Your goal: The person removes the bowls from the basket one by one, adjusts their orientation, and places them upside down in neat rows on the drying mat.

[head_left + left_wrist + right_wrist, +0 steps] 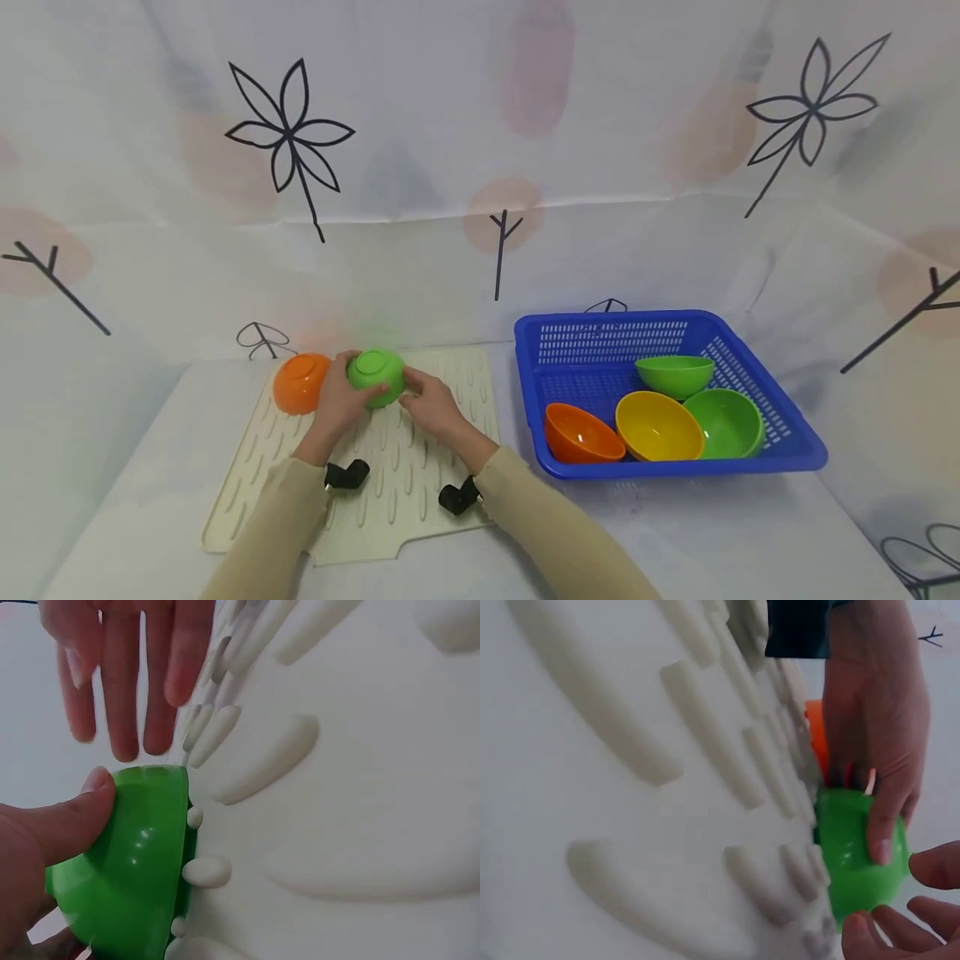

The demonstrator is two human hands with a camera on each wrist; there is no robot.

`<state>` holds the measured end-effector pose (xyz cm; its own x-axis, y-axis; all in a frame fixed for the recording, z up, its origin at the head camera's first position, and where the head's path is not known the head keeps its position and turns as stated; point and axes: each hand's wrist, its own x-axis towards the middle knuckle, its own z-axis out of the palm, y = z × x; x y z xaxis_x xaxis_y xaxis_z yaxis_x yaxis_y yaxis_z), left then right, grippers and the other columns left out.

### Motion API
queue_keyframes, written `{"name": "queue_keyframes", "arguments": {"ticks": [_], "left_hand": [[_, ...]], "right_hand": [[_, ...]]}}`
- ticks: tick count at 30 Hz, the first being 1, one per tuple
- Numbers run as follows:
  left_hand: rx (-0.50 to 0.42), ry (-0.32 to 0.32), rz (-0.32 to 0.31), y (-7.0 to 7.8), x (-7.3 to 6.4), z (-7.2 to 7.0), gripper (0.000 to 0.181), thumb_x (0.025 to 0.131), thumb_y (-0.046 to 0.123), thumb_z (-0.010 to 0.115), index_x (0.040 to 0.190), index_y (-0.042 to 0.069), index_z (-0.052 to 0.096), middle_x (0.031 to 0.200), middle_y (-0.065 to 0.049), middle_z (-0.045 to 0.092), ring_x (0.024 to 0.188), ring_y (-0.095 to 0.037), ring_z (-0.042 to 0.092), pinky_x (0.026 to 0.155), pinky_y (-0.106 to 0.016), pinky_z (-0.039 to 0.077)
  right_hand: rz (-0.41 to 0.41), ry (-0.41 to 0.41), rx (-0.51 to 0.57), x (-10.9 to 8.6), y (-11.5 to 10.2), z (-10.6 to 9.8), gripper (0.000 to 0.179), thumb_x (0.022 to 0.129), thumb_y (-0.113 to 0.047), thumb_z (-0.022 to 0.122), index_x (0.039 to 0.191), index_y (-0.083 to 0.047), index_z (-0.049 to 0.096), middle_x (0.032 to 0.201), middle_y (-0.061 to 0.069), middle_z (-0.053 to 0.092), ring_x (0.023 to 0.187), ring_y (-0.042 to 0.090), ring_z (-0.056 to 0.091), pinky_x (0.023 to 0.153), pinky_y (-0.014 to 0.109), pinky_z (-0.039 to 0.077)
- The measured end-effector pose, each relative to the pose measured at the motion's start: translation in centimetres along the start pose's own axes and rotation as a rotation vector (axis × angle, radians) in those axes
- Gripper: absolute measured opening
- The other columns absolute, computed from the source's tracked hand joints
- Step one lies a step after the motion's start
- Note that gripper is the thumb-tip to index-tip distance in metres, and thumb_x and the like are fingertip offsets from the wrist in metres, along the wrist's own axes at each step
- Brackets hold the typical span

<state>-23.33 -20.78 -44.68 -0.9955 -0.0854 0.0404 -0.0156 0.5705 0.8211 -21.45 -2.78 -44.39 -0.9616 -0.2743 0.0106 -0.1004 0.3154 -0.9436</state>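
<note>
A green bowl [377,372] sits upside down on the cream ridged mat [393,533], its rim against the ridges. My left hand [342,408] grips it from the left, the thumb [82,814] laid over its side. On the right, my right hand [435,408] is held close beside the bowl with its fingers loosely bent; in the left wrist view the fingers [124,690] point at the rim. Just left of the left hand, an orange bowl [298,385] lies upside down on the mat, partly hidden behind that hand.
A blue plastic basket [540,358] stands to the right of the mat. Inside are an orange bowl [581,435], a yellow bowl [658,427] and two green bowls [723,423]. Behind everything hangs a white patterned cloth [420,275].
</note>
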Motion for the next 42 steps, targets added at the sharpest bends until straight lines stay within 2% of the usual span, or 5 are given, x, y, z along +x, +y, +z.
{"name": "queue_keyframes", "arguments": {"ticks": [9,18,23,32,42], "left_hand": [[0.048,0.003,0.002,0.0,-0.1,-0.1,0.082,0.082,0.025,0.083,0.145,0.001,0.036,0.144,-0.023,0.044,0.128,-0.038,0.044,0.108,-0.056,0.037],[0.070,0.010,-0.007,0.2,-0.1,-0.4,0.082,0.082,0.026,0.084,0.145,0.001,0.037,0.142,-0.023,0.046,0.127,-0.039,0.046,0.108,-0.057,0.037],[0.076,0.006,-0.034,0.1,0.0,-0.4,0.084,0.081,0.027,0.084,0.146,0.003,0.036,0.144,-0.023,0.045,0.128,-0.040,0.044,0.107,-0.058,0.037],[0.075,-0.004,-0.028,0.5,-0.1,0.0,0.083,0.083,0.024,0.083,0.147,0.003,0.035,0.146,-0.023,0.043,0.131,-0.040,0.043,0.109,-0.057,0.037],[0.062,0.000,-0.022,-0.2,0.2,-0.1,0.083,0.082,0.025,0.083,0.147,0.004,0.035,0.146,-0.021,0.044,0.130,-0.038,0.044,0.108,-0.056,0.038]], "right_hand": [[-0.088,0.033,0.054,-2.5,-4.8,-2.0,0.047,0.097,-0.004,0.058,0.144,-0.010,0.052,0.140,0.005,0.058,0.128,0.022,0.054,0.100,0.038,0.049],[-0.207,0.052,0.035,-4.6,-9.4,-5.8,0.042,0.098,-0.004,0.058,0.140,-0.009,0.056,0.136,0.005,0.061,0.125,0.021,0.057,0.101,0.037,0.049],[-0.209,0.092,-0.014,-5.3,-10.7,-8.7,0.039,0.098,-0.007,0.060,0.137,-0.008,0.058,0.133,0.005,0.062,0.123,0.020,0.058,0.102,0.037,0.048],[-0.093,0.137,-0.126,-6.3,-9.4,-16.4,0.033,0.102,-0.015,0.057,0.135,-0.013,0.060,0.131,0.002,0.062,0.122,0.021,0.056,0.103,0.044,0.047],[0.032,-0.111,-0.316,-5.0,-5.1,-23.8,0.034,0.099,-0.021,0.061,0.130,-0.007,0.063,0.130,0.013,0.062,0.123,0.033,0.053,0.104,0.055,0.044]]}}
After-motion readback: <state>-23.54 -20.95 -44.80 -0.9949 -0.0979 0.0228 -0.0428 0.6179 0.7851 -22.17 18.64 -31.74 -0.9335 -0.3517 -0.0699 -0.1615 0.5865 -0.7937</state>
